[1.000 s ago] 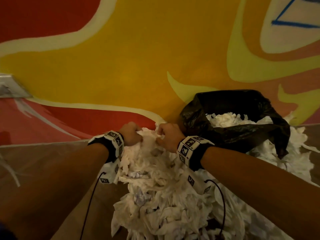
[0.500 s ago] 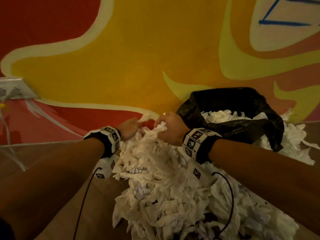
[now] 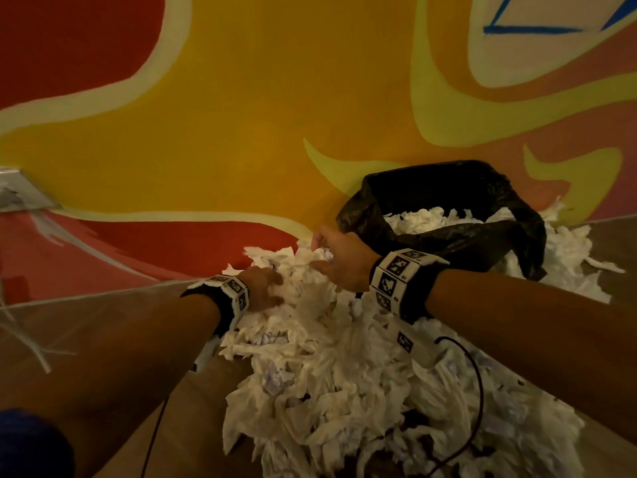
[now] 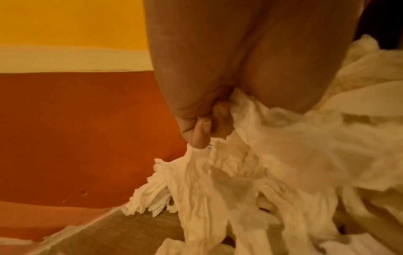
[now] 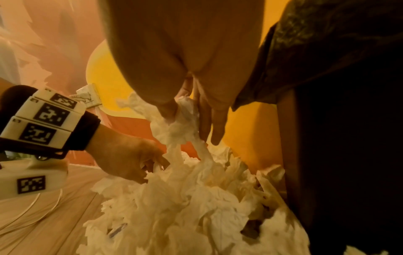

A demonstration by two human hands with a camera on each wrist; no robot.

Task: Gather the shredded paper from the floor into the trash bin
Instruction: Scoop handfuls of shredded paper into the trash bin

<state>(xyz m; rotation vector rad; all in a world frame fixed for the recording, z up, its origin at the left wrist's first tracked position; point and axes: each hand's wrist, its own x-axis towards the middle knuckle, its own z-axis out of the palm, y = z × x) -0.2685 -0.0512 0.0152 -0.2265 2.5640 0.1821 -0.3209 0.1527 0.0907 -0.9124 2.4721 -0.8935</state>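
A big heap of white shredded paper (image 3: 344,381) lies on the wooden floor below both forearms. The trash bin (image 3: 444,236), lined with a black bag, stands against the wall at right, with shreds heaped inside. My left hand (image 3: 265,288) is buried in the top of the heap, its fingers curled round a bunch of shreds (image 4: 250,138). My right hand (image 3: 336,257) is beside the bin's near rim and pinches a tuft of shreds (image 5: 185,117) between thumb and fingers. The left hand (image 5: 130,160) also shows in the right wrist view.
A painted wall (image 3: 275,98) in red, yellow and orange rises just behind the heap. More shreds (image 3: 572,257) lie on the floor right of the bin. White cables (image 3: 27,336) run over the floor at far left. A black cable (image 3: 477,391) hangs from my right wrist.
The right hand has lifted and shifted right toward the bin rim with its tuft of shreds. The left hand has sunk lower into the heap.
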